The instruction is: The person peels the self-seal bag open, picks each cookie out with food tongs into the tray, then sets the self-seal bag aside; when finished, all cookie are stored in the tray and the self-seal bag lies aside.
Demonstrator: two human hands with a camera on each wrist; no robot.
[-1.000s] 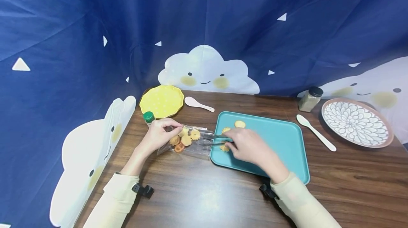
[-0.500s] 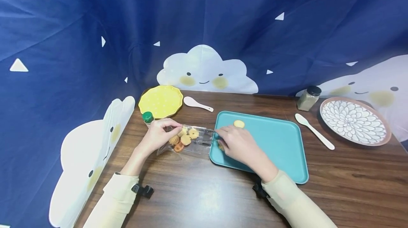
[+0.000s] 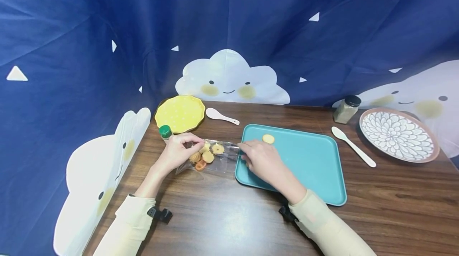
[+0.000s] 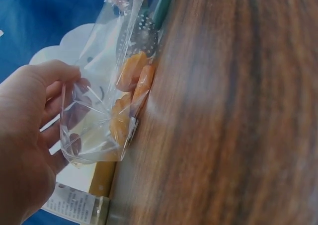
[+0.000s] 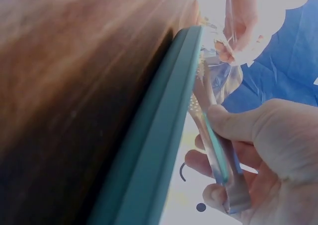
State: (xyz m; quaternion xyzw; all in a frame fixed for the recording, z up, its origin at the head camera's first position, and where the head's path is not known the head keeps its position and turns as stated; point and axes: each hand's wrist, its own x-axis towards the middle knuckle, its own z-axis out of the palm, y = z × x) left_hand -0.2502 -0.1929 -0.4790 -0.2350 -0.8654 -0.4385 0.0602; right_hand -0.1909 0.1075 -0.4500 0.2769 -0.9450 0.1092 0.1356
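Observation:
My left hand [image 3: 179,150] pinches the edge of a clear plastic bag [image 3: 224,164] lying on the table left of the tray. Several cookies [image 3: 208,156] are inside it, round, ring-shaped and orange-brown ones. My right hand [image 3: 263,160], at the tray's left edge, holds metal tongs [image 5: 236,195] between thumb and fingers. Their perforated head [image 4: 141,34] reaches into the bag beside the cookies. A round pale cookie [image 3: 268,139] lies on the turquoise tray [image 3: 305,160] behind my right hand. The tray's left part is partly covered by that hand.
A green-capped bottle [image 3: 165,131] stands just behind my left hand. Behind are a yellow plate [image 3: 179,113] and a white soup spoon [image 3: 220,116]. At the right are a white spoon [image 3: 353,146], a black-lidded jar [image 3: 346,110] and a petal-patterned plate [image 3: 398,134].
My right hand has moved left across the tray to the bag, and the tongs have gone further in. The cookies below it are now hidden. My left hand has stayed in place.

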